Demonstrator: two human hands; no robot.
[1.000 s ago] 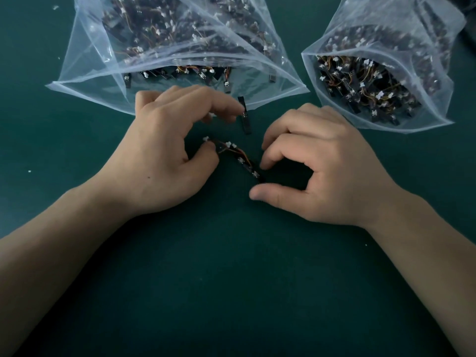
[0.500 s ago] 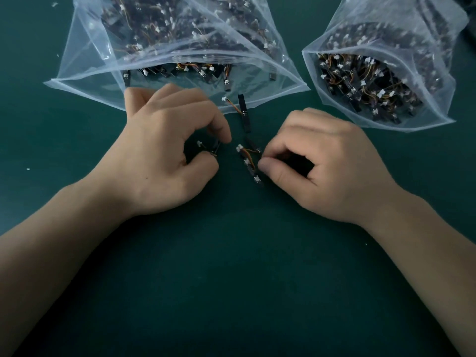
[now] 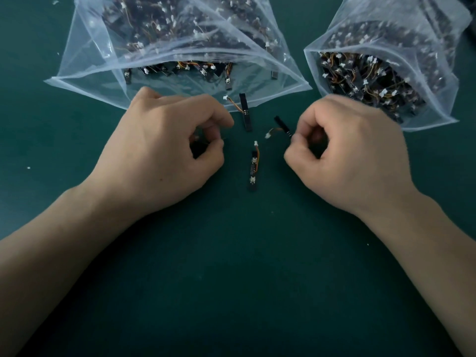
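Note:
Small black circuit strips with white connectors and orange wires lie on the green mat. My right hand pinches one strip by its end, its wire and white plug hanging to the left. My left hand has its fingers curled around a small dark piece, mostly hidden under the fingers. Another strip lies loose between the hands. A third strip lies at the mouth of the left bag.
Two clear plastic bags full of the same black strips lie at the back: a wide one at the left centre, a second at the right. Both mouths face me.
My hands moved apart. The right hand lifted one strip away to the right, leaving another strip lying alone between the hands. The left hand curled tighter and drew slightly left.

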